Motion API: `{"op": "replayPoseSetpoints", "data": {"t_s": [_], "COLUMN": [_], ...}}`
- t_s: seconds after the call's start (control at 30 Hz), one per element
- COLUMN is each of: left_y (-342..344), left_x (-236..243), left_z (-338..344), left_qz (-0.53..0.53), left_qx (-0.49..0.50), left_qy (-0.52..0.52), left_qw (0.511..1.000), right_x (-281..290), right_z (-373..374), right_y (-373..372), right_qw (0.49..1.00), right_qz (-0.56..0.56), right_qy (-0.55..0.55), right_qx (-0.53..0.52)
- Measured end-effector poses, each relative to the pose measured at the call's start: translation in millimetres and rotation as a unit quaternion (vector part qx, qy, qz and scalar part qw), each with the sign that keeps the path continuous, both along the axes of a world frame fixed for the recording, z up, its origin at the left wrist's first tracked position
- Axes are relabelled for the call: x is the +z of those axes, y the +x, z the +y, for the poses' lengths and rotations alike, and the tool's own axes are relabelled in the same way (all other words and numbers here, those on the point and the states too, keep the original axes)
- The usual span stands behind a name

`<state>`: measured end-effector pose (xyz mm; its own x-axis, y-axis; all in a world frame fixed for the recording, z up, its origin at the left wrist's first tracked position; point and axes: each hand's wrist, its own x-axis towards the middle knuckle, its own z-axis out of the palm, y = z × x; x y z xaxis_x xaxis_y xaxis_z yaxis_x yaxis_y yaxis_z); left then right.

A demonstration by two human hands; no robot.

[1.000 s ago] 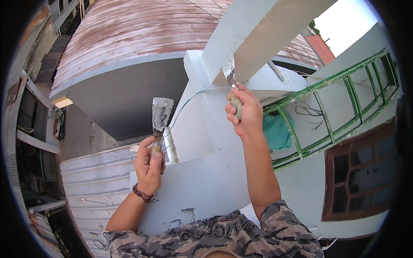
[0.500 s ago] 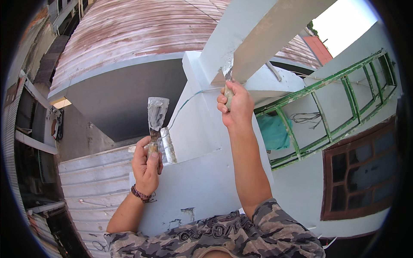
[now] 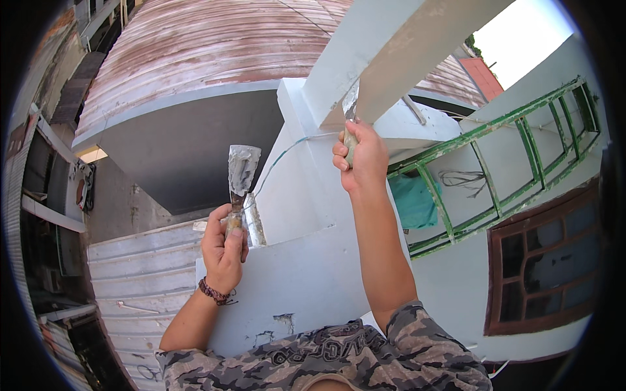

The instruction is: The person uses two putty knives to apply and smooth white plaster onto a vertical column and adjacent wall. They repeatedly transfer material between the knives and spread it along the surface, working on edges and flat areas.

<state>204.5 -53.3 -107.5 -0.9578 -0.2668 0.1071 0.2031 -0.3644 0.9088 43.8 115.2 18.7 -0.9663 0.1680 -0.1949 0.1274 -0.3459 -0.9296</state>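
My left hand [image 3: 223,247] grips the handle of a wide putty knife [image 3: 243,168], blade upright and thickly coated with pale grey paste. My right hand [image 3: 360,156] is closed round a second putty knife [image 3: 350,103], held higher. Its paste-smeared blade is at the lower part of a white concrete beam [image 3: 352,36], along the edge between its light and shaded faces; whether it touches I cannot tell. A thin wire [image 3: 277,165] loops across the white wall [image 3: 303,195] between the knives. A pale, patchy post [image 3: 256,223] stands just behind my left hand.
A green ladder [image 3: 476,156] lies slanting on the right by a teal cloth [image 3: 414,202] and coiled cord [image 3: 461,179]. Below it is a brown-framed window [image 3: 544,267]. Rusty corrugated roofing [image 3: 208,45] spans the top; ribbed sheeting [image 3: 137,280] lies lower left, beside a dark gap [image 3: 72,339].
Since a second ago my right hand has moved up and left along the beam, then slightly right in the last half second. My left hand and its knife have barely shifted.
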Motion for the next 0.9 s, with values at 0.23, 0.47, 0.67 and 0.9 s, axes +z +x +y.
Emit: {"op": "replayPoseSetpoints", "data": {"t_s": [0.23, 0.47, 0.67, 0.9], "left_y": [-2.2, -0.9, -0.3, 0.0], "left_x": [-0.1, 1.6, 0.6, -1.1], "left_z": [0.6, 1.2, -0.4, -2.0], "left_qz": [0.002, -0.001, -0.007, -0.010], "left_qx": [-0.009, 0.007, 0.010, 0.016], "left_qy": [-0.020, -0.004, -0.016, -0.014], "left_qw": [1.000, 1.000, 1.000, 1.000], "right_x": [6.7, 1.0, -2.4, -17.0], "right_z": [-11.8, 13.9, 32.6, 79.2], "right_y": [-15.5, 14.5, 36.8, 40.9], "right_qw": [1.000, 1.000, 0.995, 0.953], "right_qz": [0.007, 0.006, 0.001, 0.017], "right_qy": [0.002, 0.010, 0.077, 0.283], "right_qx": [0.030, 0.001, 0.065, 0.105]}}
